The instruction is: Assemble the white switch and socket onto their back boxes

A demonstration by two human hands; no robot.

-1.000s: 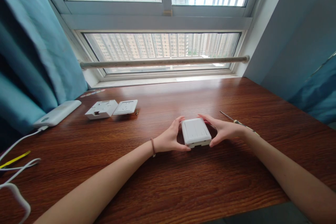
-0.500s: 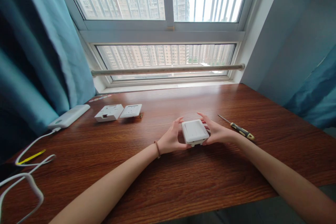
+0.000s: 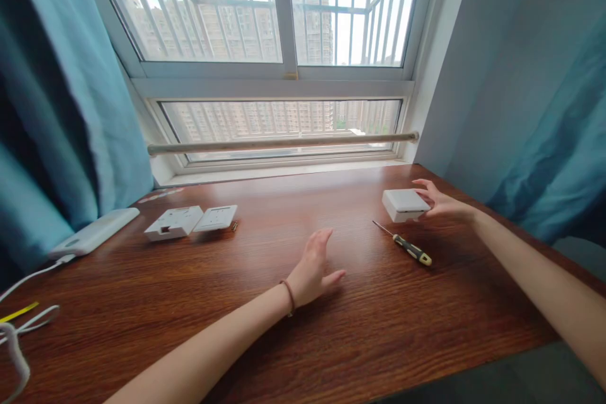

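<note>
Head view: we have the white box (image 3: 406, 204) at the right of the counter (image 3: 350, 328), out toward the far edge, cover up, with a dark notch low on its near side. Our right hand (image 3: 436, 203) is at the box's right side, fingers curved at the far corner, thumb by the near one; it looks like contact, but we can't tell if it's actually gripping. Also can't tell if the box sits fully flat or is held a hair up. Our left hand (image 3: 312, 268) is open, fingers and thumb spread, low over the middle of the counter. From there the box is well apart, off to the right and farther out. Screwdriver (image 3: 411, 250) lies on the near side of the box, between our two hands, tip pointing far-left, handle end near-right; close to the box, apart from both hands. Well left of the left hand we've got a second white box (image 3: 174, 223) with a dark opening on its near side, a white plate (image 3: 216, 218) just beside it on the right, and small brass-coloured screws (image 3: 235, 226) at the plate's right edge. White device (image 3: 97, 231) with a cable sits farther left, by the curtain (image 3: 113, 158).
</note>
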